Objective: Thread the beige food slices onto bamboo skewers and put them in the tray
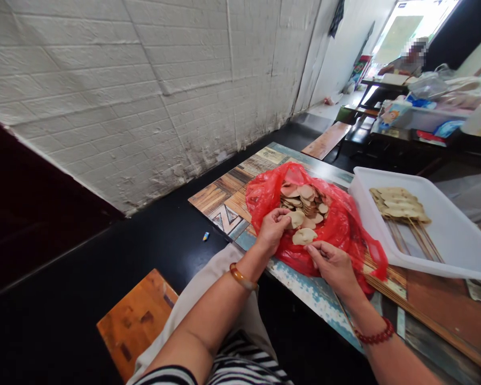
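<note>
An open red plastic bag (260, 187) on the table holds a heap of thin, round beige slices (302, 198). Over its near side, my left hand (273, 230) pinches one pale slice (295, 219) between thumb and fingers. My right hand (334, 263) is closed on a thin skewer (346, 314), whose lower end shows below the palm. Another slice (304, 236) lies at my right fingertips and seems to be on the skewer's tip, though the fingers partly cover that spot.
To the right, a white tray (457, 230) holds skewered slices (401, 203). Bare bamboo skewers (428, 323) lie along the patterned tabletop (232, 192). A wooden stool (138, 323) is at lower left, a white wall (164, 80) beyond. A person (409, 61) sits far back near cluttered tables.
</note>
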`<action>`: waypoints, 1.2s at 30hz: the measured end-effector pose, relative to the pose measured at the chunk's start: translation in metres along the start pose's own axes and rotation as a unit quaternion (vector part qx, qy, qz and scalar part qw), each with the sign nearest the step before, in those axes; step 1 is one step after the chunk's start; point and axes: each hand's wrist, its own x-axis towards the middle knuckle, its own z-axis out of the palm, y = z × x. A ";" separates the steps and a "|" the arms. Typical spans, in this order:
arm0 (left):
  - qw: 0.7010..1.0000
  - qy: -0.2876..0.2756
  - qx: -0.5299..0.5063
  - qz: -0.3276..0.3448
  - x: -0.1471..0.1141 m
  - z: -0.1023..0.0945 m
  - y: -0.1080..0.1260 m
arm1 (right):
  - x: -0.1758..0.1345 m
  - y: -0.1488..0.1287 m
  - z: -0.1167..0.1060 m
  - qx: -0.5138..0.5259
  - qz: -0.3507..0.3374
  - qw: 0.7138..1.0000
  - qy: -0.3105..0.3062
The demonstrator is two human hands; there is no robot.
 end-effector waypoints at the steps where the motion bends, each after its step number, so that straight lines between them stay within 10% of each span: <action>1: 1.000 0.002 0.006 0.002 0.000 0.000 0.000 | 0.000 0.000 -0.001 0.001 -0.001 1.000 -0.007; 36: 0.999 -0.039 0.012 -0.009 0.000 -0.006 -0.001 | 0.002 0.009 0.002 0.017 0.030 0.999 -0.015</action>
